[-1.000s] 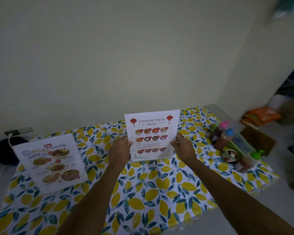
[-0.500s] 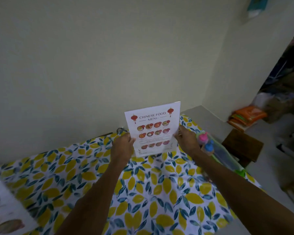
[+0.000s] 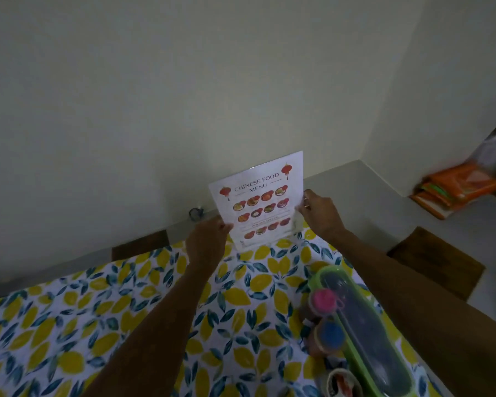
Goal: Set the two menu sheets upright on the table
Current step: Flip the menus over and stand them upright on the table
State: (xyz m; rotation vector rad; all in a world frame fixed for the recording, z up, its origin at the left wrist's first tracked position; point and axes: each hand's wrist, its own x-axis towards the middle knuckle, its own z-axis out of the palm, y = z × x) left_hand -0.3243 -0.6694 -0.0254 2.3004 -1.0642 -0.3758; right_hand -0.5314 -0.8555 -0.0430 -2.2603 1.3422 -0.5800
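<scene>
Left hand and right hand pinch the Chinese menu sheet by its side edges, fingers closed; its bottom edge should seat squarely on the bench before release.

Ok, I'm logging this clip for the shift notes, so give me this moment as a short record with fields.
menu: Chinese food menu held upright at the table's far edge, tilted slightly
left hand: grips the menu's left edge
right hand: grips the menu's right edge
second menu: not in view
table: lemon-print cloth
right side of table: green box, pink-capped bottle, blue-capped bottle
</scene>
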